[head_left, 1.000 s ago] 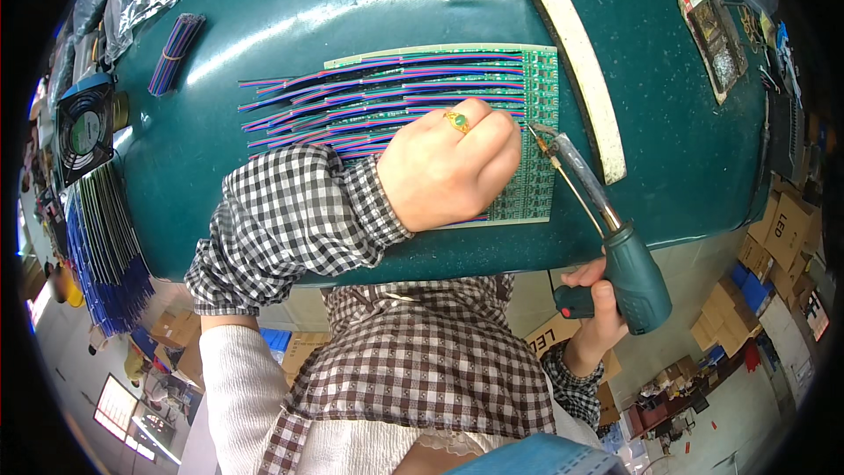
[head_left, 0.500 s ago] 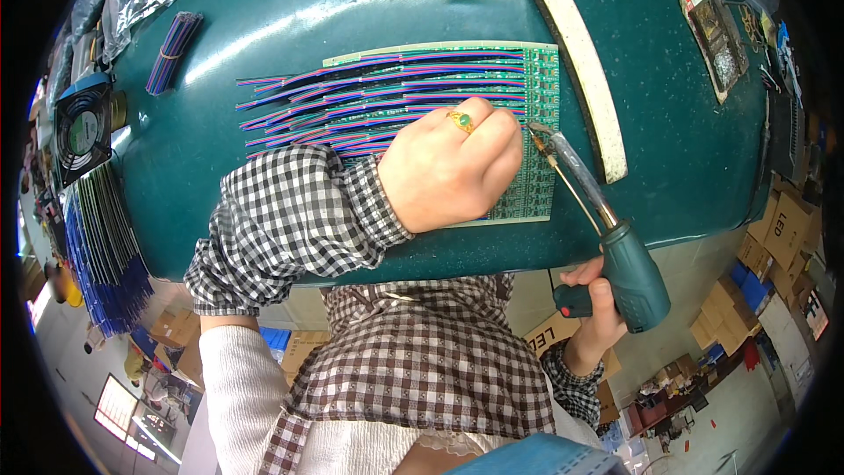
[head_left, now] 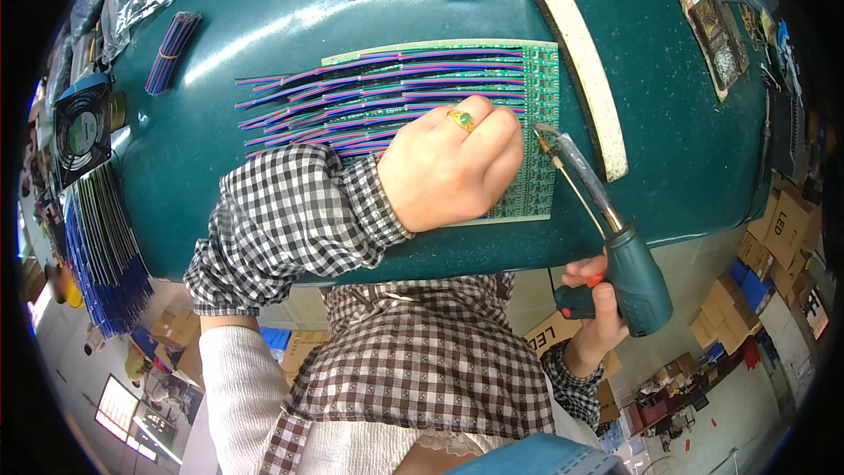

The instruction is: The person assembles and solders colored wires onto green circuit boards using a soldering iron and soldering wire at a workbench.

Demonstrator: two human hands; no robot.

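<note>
A green circuit board (head_left: pixel 538 79) lies on the teal table (head_left: pixel 668 149), with several rows of coloured ribbon wires (head_left: pixel 352 92) running off it to the left. My left hand (head_left: pixel 448 167), a ring on one finger, rests fingers-down on the wires at the board's right part. My right hand (head_left: pixel 593 312) grips the teal handle of a soldering gun (head_left: pixel 615 246) below the table edge. Its tip points up-left to the board's right edge, next to my left fingertips.
A long pale strip (head_left: pixel 580 70) in a dark holder lies right of the board. A bundle of wires (head_left: pixel 171 51) and a small fan (head_left: pixel 83 127) sit at the left, with more wire bundles (head_left: pixel 101 246) hanging below. Cardboard boxes (head_left: pixel 774 237) stand on the floor at right.
The soldering gun's tip has shifted slightly up along the board's right edge. My left hand stays pressed on the wires.
</note>
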